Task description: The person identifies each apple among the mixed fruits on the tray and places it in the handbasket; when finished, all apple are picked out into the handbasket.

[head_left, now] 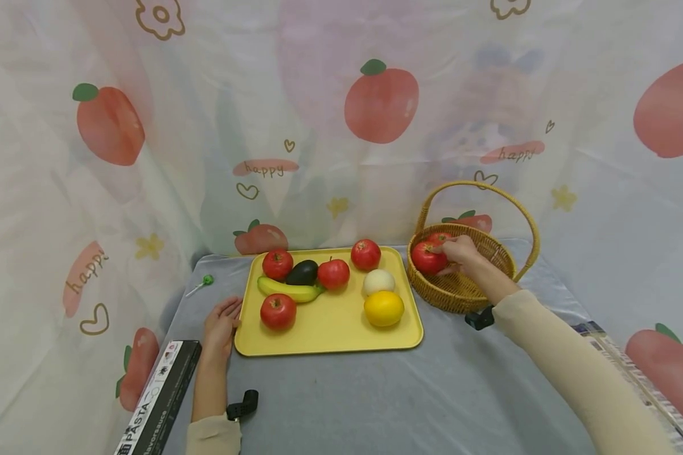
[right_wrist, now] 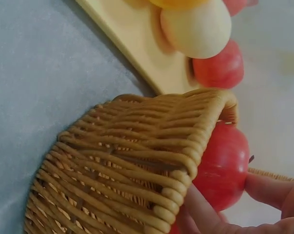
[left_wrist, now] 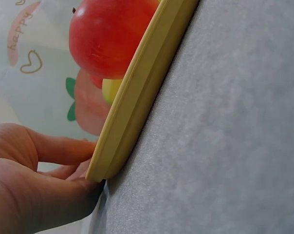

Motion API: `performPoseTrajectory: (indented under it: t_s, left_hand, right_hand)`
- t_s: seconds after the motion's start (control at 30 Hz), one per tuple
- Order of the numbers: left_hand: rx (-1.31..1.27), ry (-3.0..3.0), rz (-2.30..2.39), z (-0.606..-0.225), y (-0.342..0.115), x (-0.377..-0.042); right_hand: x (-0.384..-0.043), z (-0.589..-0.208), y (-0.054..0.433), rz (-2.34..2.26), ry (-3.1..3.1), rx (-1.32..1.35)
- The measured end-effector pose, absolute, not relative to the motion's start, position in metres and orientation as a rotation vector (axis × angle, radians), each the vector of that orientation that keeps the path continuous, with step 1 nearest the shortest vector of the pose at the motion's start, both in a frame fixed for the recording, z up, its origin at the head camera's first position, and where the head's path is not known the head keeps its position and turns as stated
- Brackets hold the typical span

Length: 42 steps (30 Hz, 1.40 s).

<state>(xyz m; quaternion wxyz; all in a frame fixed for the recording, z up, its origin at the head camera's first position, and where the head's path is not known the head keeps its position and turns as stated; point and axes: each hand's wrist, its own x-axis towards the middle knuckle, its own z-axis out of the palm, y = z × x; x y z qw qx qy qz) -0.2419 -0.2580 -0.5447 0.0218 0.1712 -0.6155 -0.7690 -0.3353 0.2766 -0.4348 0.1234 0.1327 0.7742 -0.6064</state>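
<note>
My right hand (head_left: pixel 460 251) reaches into a wicker basket (head_left: pixel 468 292) with a hoop handle and grips a red apple (head_left: pixel 427 258) at its left rim; another red apple (head_left: pixel 441 237) lies behind it. In the right wrist view my fingers (right_wrist: pixel 271 190) curl round that apple (right_wrist: pixel 224 165) just inside the basket wall (right_wrist: pixel 122 165). My left hand (head_left: pixel 221 325) lies flat on the grey cloth, fingers touching the left edge of a yellow tray (head_left: pixel 330 325). The left wrist view shows the tray rim (left_wrist: pixel 137 97) against my fingers (left_wrist: pixel 64 151).
The tray carries several red apples (head_left: pixel 278 311), a banana (head_left: pixel 289 291), an avocado (head_left: pixel 302 273), a pale round fruit (head_left: pixel 378 282) and a lemon (head_left: pixel 384 308). A black pasta box (head_left: pixel 162 395) lies at the front left. A green lollipop (head_left: pixel 206 280) rests far left.
</note>
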Motion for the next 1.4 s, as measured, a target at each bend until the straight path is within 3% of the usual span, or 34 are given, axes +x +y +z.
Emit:
performPoseTrajectory:
  t_s: [0.47,1.4]
  left_hand:
    - [0.55,-1.926,-2.357,-0.545,-0.258,-0.242]
    - [0.549,-1.936,-2.322,-0.545,-0.256,-0.244]
  right_hand:
    - [-0.343,-0.45,0.273,-1.648,2.436,0.417]
    - [-0.33,-0.432,0.285,-1.59,2.448,0.32]
